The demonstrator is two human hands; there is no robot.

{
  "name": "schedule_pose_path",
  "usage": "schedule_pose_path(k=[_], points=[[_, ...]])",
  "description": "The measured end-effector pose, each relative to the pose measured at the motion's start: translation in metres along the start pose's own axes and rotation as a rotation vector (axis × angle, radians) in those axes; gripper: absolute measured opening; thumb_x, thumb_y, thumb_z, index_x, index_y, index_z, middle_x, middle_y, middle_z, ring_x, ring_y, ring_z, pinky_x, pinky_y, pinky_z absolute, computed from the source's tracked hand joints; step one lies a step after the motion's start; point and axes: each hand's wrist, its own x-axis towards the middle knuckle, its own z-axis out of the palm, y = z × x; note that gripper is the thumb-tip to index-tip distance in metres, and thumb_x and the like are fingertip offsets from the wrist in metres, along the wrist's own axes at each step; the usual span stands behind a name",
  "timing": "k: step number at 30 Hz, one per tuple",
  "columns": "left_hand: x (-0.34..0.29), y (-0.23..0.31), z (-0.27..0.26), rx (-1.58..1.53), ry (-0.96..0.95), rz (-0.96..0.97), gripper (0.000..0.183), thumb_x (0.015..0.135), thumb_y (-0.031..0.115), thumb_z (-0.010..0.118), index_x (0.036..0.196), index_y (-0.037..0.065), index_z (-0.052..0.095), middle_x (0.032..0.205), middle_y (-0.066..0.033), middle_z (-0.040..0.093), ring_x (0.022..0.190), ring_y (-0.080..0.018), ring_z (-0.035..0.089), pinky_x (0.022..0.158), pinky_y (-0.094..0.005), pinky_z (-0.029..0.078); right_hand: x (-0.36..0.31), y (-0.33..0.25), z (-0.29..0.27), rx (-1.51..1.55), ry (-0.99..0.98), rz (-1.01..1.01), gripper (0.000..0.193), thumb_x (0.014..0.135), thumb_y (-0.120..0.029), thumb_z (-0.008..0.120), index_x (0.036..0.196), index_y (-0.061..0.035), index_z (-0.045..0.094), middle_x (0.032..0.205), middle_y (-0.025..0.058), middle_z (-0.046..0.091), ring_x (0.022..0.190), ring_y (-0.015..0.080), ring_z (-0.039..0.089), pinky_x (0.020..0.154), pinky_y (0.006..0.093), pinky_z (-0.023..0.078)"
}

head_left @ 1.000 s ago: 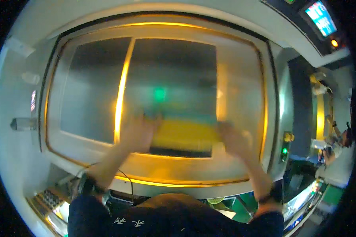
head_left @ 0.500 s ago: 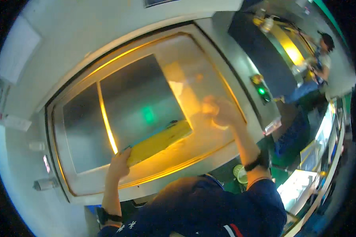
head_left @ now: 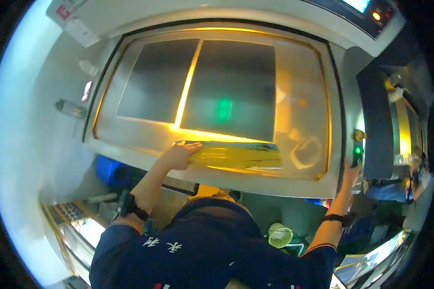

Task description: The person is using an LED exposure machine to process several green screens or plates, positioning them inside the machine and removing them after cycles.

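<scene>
My left hand is closed on the left end of a glossy yellow sheet, which lies tilted over the near edge of a framed, see-through work surface. Two dark rectangular panels, a smaller left one and a larger right one, lie side by side there, with a bright yellow strip of light between them. At the machine's right edge, my right hand is beside a small control box with a lit green button. Its thumb and fingers look apart, and nothing shows in them.
A dark frame edge borders the work surface. At the upper right is a control panel with a screen and an orange light. A pale green basket stands on the floor behind me. Another person works at a similar machine at far right.
My view has turned, so the machine now sits squarer. My right hand has gone from above the work surface to the control box on the right. My left hand still holds the yellow sheet.
</scene>
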Motion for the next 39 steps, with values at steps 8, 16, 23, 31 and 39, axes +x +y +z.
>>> schedule_pose_path(k=[8, 16, 23, 31, 39], points=[[-0.043, 0.001, 0.019, -0.002, 0.056, -0.037, 0.082, 0.075, 0.012, 0.064, 0.151, 0.019, 0.036, 0.154, -0.0018, 0.041, 0.130, -0.0495, 0.045, 0.108, -0.0604, 0.036, -0.224, -0.212, -0.064, 0.287, -0.990, -1.447, 0.066, 0.076, -0.036, 0.078, 0.133, -0.0108, 0.056, 0.134, 0.0176, 0.057, 0.121, 0.0308, 0.057, 0.105, 0.0426, 0.041], [0.095, -0.119, -0.056, 0.218, 0.125, 0.097, 0.072, 0.081, 0.015, 0.065, 0.148, 0.024, 0.040, 0.149, -0.0040, 0.047, 0.126, -0.0479, 0.048, 0.106, -0.0627, 0.034, -0.223, -0.368, -0.009, -0.121, -0.699, -1.393, 0.063, 0.084, -0.010, 0.059, 0.145, -0.0144, 0.045, 0.147, 0.0190, 0.045, 0.132, 0.0423, 0.044, 0.113, 0.0547, 0.032], [0.400, -0.286, -0.217, 0.363, 0.593, 0.103, 0.057, 0.085, 0.029, 0.064, 0.139, 0.019, 0.048, 0.118, -0.0166, 0.066, 0.106, -0.0364, 0.064, 0.094, -0.0494, 0.052, -0.016, -0.642, 0.124, 0.072, -0.145, -1.422, 0.078, 0.077, 0.010, 0.050, 0.147, -0.0233, 0.041, 0.146, 0.0132, 0.048, 0.130, 0.0362, 0.049, 0.110, 0.0448, 0.042], [0.461, -0.311, -0.261, 0.192, 0.485, 0.044, 0.062, 0.078, 0.016, 0.069, 0.137, 0.014, 0.051, 0.124, -0.0218, 0.062, 0.114, -0.0387, 0.061, 0.096, -0.0502, 0.050, 0.034, -0.707, 0.143, 0.237, -0.198, -1.385, 0.087, 0.071, 0.020, 0.045, 0.148, -0.0203, 0.041, 0.148, 0.0114, 0.045, 0.135, 0.0321, 0.045, 0.114, 0.0369, 0.037], [0.347, -0.256, -0.207, 0.198, 0.362, -0.121, 0.073, 0.083, 0.007, 0.062, 0.147, 0.028, 0.037, 0.150, -0.0029, 0.044, 0.139, -0.0380, 0.036, 0.105, -0.0698, 0.033, -0.065, -0.632, 0.113, -0.086, -0.173, -1.366, 0.079, 0.073, 0.008, 0.056, 0.146, -0.0159, 0.041, 0.150, 0.0130, 0.043, 0.134, 0.0320, 0.045, 0.113, 0.0486, 0.034]])
